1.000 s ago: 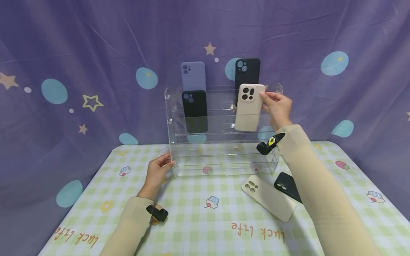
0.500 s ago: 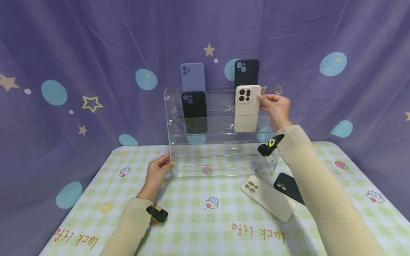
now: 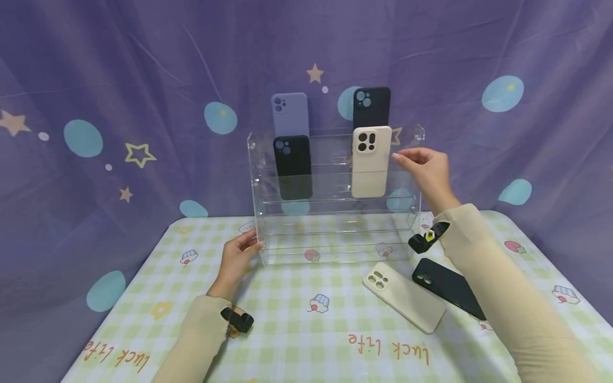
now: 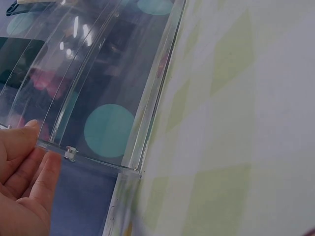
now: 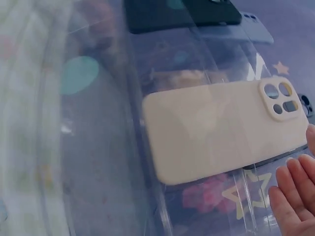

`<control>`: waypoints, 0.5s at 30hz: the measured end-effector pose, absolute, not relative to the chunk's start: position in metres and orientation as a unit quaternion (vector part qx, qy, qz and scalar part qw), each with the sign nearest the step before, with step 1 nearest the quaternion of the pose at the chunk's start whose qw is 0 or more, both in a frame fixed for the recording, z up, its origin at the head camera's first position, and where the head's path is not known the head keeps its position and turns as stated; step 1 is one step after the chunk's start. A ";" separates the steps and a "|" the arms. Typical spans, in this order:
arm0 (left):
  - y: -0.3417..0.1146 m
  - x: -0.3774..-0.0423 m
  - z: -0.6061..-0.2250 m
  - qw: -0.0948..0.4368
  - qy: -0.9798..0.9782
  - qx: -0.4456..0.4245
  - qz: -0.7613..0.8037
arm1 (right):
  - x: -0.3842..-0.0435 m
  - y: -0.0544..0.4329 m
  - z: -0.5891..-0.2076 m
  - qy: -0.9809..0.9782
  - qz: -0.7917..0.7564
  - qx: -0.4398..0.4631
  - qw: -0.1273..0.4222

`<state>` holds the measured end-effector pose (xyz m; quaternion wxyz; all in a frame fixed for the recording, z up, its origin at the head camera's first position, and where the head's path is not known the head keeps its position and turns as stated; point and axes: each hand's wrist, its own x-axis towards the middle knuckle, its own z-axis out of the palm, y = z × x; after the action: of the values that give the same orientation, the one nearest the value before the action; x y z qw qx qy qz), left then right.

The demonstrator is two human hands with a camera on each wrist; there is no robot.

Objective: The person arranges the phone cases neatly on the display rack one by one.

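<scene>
A clear acrylic display rack (image 3: 335, 223) stands on the table with phone cases leaning on its tiers. My left hand (image 3: 238, 255) pinches the rack's left side panel; in the left wrist view the thumb and fingers (image 4: 44, 184) lie on either side of its edge. An off-white phone case (image 3: 371, 165) stands upright on the second tier at the right. Just right of it is my right hand (image 3: 426, 167), apart from the case and holding nothing. A black case (image 3: 293, 167) shares that tier at the left. Behind them rise a lavender case (image 3: 290, 114) and another black case (image 3: 372, 106).
On the checked tablecloth (image 3: 287, 330) in front of the rack's right end lie a cream phone case (image 3: 407, 300) and a dark case (image 3: 450, 290), the latter partly under my right forearm. A purple patterned curtain (image 3: 143, 64) hangs close behind the table.
The off-white case has tipped slightly left to stand straight on the tier. My right hand has let go of it and drawn back to the right. My left hand stays on the rack.
</scene>
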<state>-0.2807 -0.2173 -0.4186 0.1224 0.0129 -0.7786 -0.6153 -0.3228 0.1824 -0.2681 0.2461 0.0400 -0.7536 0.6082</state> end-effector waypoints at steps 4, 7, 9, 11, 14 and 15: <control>-0.217 -0.280 -0.419 0.122 -0.780 0.014 -0.614 | -0.306 0.194 -0.282 -0.793 0.562 0.052 0.229; -0.216 -0.279 -0.418 0.121 -0.778 0.013 -0.617 | -0.291 0.204 -0.296 -0.810 0.549 0.071 0.196; -0.216 -0.279 -0.417 0.119 -0.777 0.013 -0.618 | -0.282 0.214 -0.308 -0.822 0.535 0.088 0.172; -0.215 -0.280 -0.417 0.119 -0.775 0.014 -0.620 | -0.275 0.224 -0.322 -0.833 0.524 0.098 0.147; -0.216 -0.280 -0.417 0.119 -0.774 0.017 -0.622 | -0.266 0.242 -0.348 -0.844 0.513 0.119 0.106; -0.216 -0.279 -0.417 0.118 -0.774 0.019 -0.622 | -0.263 0.249 -0.357 -0.845 0.511 0.126 0.092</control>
<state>-0.2794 -0.2156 -0.4172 0.1184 0.0186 -0.7737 -0.6221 -0.2630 0.2486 -0.3569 0.0915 0.1265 -0.8452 0.5112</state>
